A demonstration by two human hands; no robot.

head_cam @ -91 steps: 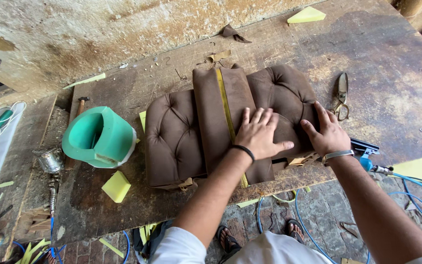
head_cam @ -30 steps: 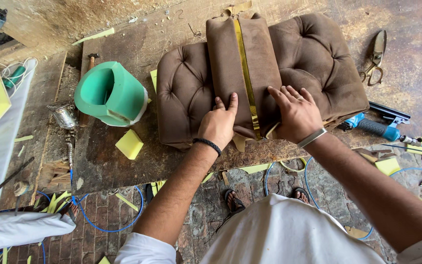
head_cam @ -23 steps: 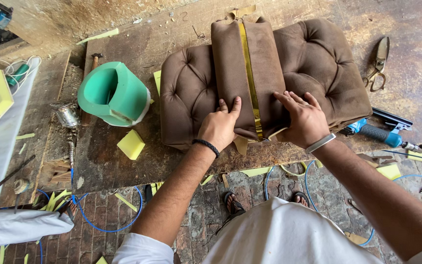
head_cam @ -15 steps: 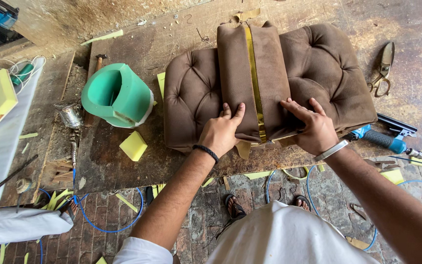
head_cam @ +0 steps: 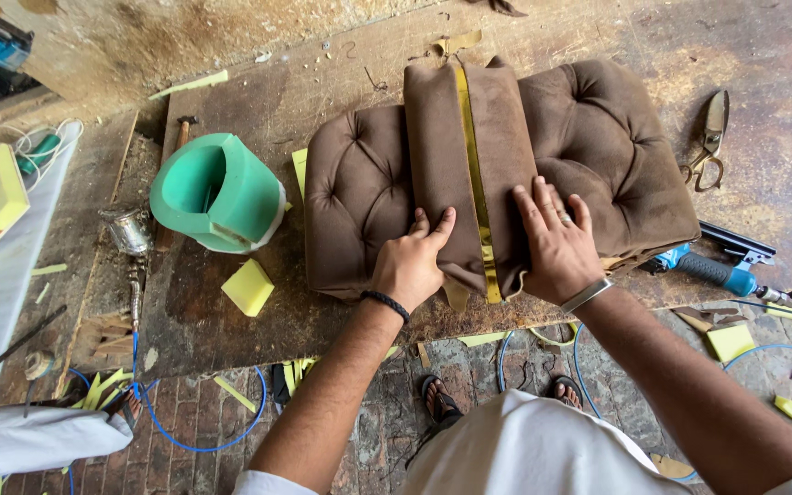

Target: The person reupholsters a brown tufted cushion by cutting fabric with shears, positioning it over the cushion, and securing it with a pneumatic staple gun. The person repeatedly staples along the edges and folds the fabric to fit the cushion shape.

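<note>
The left hand (head_cam: 412, 264) lay curled on the near edge of the brown tufted cushion (head_cam: 497, 174), fingers pinching the fabric of its raised middle panel (head_cam: 465, 165). The right hand (head_cam: 556, 240) rested flat beside it, fingers spread, pressing the same panel just right of the gold strip (head_cam: 475, 174). The cushion sat on the wooden bench (head_cam: 323, 82), its near side almost at the bench edge, directly under both hands. Bare bench lay far of the cushion. To the left stood a green foam form (head_cam: 217, 192) with a yellow foam block (head_cam: 248, 287) near it. To the right lay scissors (head_cam: 709, 137), and a blue tool (head_cam: 717, 268) close to the cushion's near right corner.
</note>
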